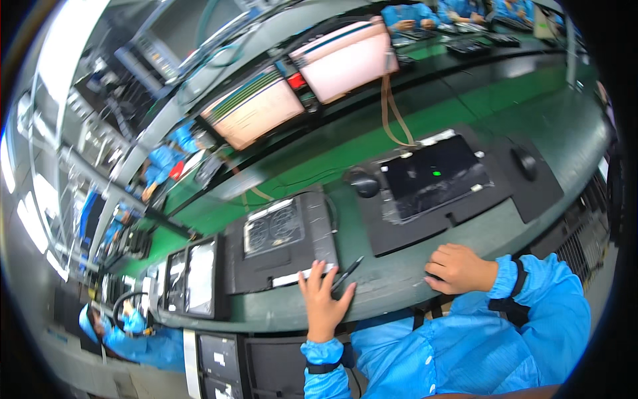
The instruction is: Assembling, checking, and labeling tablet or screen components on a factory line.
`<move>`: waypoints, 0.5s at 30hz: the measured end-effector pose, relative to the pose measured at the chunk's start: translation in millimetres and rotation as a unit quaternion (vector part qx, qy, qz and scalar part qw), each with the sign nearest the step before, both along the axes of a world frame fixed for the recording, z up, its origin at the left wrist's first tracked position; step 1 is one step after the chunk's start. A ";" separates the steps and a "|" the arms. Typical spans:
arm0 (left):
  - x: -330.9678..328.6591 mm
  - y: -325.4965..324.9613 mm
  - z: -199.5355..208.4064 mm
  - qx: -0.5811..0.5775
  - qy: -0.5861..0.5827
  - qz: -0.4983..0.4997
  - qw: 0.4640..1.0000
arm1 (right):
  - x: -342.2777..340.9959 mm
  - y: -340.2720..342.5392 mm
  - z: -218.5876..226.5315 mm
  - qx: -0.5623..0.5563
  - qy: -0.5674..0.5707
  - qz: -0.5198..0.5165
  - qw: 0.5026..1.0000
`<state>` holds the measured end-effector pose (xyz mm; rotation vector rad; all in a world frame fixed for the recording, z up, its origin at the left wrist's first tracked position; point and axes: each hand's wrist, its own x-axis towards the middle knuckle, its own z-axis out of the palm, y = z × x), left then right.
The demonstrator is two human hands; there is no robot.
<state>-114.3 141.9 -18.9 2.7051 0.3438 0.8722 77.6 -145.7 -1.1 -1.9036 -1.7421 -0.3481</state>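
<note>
My left hand [323,306] is spread open at the table's near edge, its fingertips by the white strip along the front of a black foam holder [316,246]. In that holder lies a flat panel [274,229] under clear film. A black pen [348,273] lies just right of my left fingers, not gripped. My right hand [458,269] rests on the table edge with its fingers curled in, and nothing shows in it. Beyond it, a dark tablet-like screen [435,176] with a small green mark sits on another black foam holder [425,229].
Two lit monitors [345,60] stand at the back. A black mouse [526,163] lies on a pad at right; a dark round object [363,181] sits left of the screen. Black trays [199,279] stand at left. Co-workers in blue [136,336] sit around the benches.
</note>
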 end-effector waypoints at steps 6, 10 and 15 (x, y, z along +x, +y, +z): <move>-1.1 -5.0 2.7 -0.005 0.019 0.007 1.000 | -3.9 0.7 -6.2 0.039 0.063 -0.062 0.995; 0.7 -2.4 2.7 -0.006 0.028 0.013 1.000 | -3.1 0.8 -9.8 0.071 0.090 -0.103 0.988; -4.3 -3.3 2.6 -0.004 0.019 0.017 1.000 | -4.2 1.4 -4.4 0.074 0.087 -0.085 0.990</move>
